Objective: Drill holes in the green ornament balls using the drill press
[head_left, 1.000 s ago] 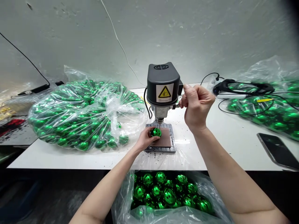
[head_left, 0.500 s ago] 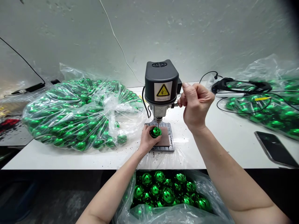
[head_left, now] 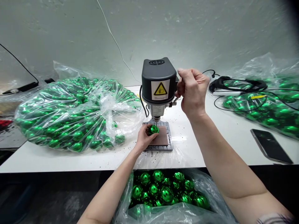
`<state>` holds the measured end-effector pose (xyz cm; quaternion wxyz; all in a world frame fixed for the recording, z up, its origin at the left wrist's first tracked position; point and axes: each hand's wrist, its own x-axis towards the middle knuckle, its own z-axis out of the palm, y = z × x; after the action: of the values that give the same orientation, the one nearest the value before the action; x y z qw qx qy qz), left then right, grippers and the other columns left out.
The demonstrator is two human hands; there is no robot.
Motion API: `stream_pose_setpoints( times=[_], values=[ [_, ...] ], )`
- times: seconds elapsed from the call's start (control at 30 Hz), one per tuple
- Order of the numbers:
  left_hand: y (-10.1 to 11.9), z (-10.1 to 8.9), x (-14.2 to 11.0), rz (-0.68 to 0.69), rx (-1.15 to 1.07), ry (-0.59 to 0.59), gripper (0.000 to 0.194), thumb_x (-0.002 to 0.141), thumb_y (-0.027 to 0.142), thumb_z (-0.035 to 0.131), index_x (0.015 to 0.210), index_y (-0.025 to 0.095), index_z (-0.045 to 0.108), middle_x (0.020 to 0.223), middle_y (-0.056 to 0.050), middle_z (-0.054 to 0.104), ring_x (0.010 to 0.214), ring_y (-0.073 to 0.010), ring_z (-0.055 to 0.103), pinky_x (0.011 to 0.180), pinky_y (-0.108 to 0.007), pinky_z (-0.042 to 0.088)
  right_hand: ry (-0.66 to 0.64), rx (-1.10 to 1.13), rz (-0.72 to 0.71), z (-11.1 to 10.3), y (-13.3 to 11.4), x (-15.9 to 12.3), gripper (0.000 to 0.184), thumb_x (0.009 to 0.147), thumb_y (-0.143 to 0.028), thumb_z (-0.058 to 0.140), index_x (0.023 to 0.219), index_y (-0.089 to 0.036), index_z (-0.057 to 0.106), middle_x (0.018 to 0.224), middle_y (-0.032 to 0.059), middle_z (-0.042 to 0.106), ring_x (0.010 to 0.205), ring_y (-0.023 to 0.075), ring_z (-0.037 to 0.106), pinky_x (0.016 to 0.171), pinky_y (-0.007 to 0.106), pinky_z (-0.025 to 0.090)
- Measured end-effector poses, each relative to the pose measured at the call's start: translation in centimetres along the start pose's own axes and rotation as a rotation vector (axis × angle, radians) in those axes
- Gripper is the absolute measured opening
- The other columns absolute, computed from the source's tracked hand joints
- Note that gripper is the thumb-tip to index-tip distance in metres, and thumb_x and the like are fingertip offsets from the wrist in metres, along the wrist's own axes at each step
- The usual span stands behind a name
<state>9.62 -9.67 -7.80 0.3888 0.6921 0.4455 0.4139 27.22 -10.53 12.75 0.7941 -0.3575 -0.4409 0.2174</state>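
My left hand grips a shiny green ball between thumb and fingers, over the brown board on the base of a small bench drill press. The thin bit stands right at the ball; whether it touches cannot be told. Raised beside the motor housing, my right hand is closed around the end of the press's feed lever, its grip partly hidden by the fingers. Below the table edge, an opened clear plastic bag holds many similar green balls.
A big tied plastic bag of green balls lies on the table at left. At right are another bag, a black strap-like device with cables, and a phone. Dark shavings surround the press.
My right hand has risen, and the lever has swung upward with it. My left hand keeps the ball at the drill, shifting it slightly. The whole view has drifted a little.
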Motion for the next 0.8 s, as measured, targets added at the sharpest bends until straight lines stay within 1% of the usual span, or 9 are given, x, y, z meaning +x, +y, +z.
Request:
stream_pose_setpoints(
  times=[0.1, 0.2, 0.3, 0.37, 0.47, 0.57, 0.7, 0.8],
  values=[
    [0.0, 0.3, -0.1, 0.110, 0.111, -0.021, 0.047, 0.072, 0.027, 0.084, 0.114, 0.021, 0.067, 0.107, -0.008, 0.058, 0.096, -0.0230, 0.061, 0.076, -0.034, 0.053, 0.031, 0.016, 0.100, 0.4, -0.3, 0.7, 0.040, 0.085, -0.026, 0.064, 0.055, -0.021, 0.038, 0.045, -0.0085, 0.034, 0.037, 0.0024, 0.029, 0.033, 0.019, 0.023],
    [-0.2, 1.0, -0.2, 0.144, 0.146, -0.028, 0.049, 0.072, 0.029, 0.086, 0.116, 0.022, 0.065, 0.110, -0.008, 0.053, 0.098, -0.0237, 0.060, 0.081, -0.037, 0.055, 0.040, 0.005, 0.140, 0.6, -0.5, 0.8, 0.039, 0.086, -0.024, 0.061, 0.056, -0.021, 0.036, 0.045, -0.0083, 0.033, 0.037, 0.0022, 0.028, 0.033, 0.019, 0.022],
    [-0.4, 1.5, -0.4, 0.153, 0.151, -0.012, 0.052, 0.073, 0.033, 0.086, 0.117, 0.021, 0.063, 0.114, -0.008, 0.053, 0.103, -0.0255, 0.060, 0.086, -0.040, 0.055, 0.037, -0.006, 0.157, 0.6, -0.7, 0.7, 0.041, 0.087, -0.028, 0.061, 0.057, -0.021, 0.035, 0.046, -0.0081, 0.033, 0.038, 0.0024, 0.027, 0.034, 0.019, 0.022],
    [-0.5, 1.6, -0.5, 0.172, 0.146, -0.006, 0.048, 0.078, 0.036, 0.082, 0.119, 0.022, 0.061, 0.115, -0.009, 0.055, 0.107, -0.0264, 0.060, 0.089, -0.041, 0.054, 0.031, -0.004, 0.165, 0.6, -0.6, 0.7, 0.043, 0.087, -0.033, 0.063, 0.057, -0.021, 0.035, 0.046, -0.0079, 0.032, 0.039, 0.0029, 0.027, 0.034, 0.019, 0.022],
    [-0.6, 1.6, -0.7, 0.197, 0.112, -0.015, 0.040, 0.086, 0.034, 0.073, 0.122, 0.022, 0.060, 0.115, -0.010, 0.059, 0.108, -0.0263, 0.060, 0.089, -0.041, 0.054, 0.002, -0.017, 0.137, 0.3, -0.2, 0.8, 0.046, 0.086, -0.041, 0.065, 0.058, -0.022, 0.035, 0.047, -0.0076, 0.032, 0.039, 0.0037, 0.028, 0.034, 0.020, 0.024],
    [-0.7, 1.7, -0.8, 0.163, 0.059, 0.006, 0.041, 0.082, 0.032, 0.078, 0.119, 0.022, 0.062, 0.113, -0.009, 0.061, 0.105, -0.0254, 0.061, 0.086, -0.040, 0.055, -0.031, -0.035, 0.055, 0.0, 0.3, 0.8, 0.047, 0.087, -0.043, 0.065, 0.058, -0.023, 0.033, 0.047, -0.0076, 0.032, 0.038, 0.0043, 0.029, 0.034, 0.022, 0.025],
    [-0.6, 2.4, -1.0, 0.071, -0.015, 0.067, 0.046, 0.072, 0.034, 0.086, 0.110, 0.021, 0.063, 0.107, -0.006, 0.061, 0.099, -0.0232, 0.062, 0.084, -0.038, 0.054, 0.008, -0.018, -0.021, -0.2, 0.4, 0.1, 0.045, 0.086, -0.031, 0.066, 0.056, -0.023, 0.035, 0.044, -0.0076, 0.034, 0.036, 0.0046, 0.028, 0.032, 0.024, 0.024],
    [-0.3, 2.9, -1.1, 0.009, -0.010, 0.113, 0.054, 0.067, 0.035, 0.090, 0.109, 0.020, 0.059, 0.102, -0.005, 0.062, 0.100, -0.0241, 0.062, 0.086, -0.038, 0.052, 0.011, -0.017, -0.062, -0.3, 0.3, -0.7, 0.043, 0.086, -0.026, 0.066, 0.055, -0.023, 0.036, 0.045, -0.0072, 0.037, 0.037, 0.0045, 0.029, 0.033, 0.025, 0.026]
  ],
)
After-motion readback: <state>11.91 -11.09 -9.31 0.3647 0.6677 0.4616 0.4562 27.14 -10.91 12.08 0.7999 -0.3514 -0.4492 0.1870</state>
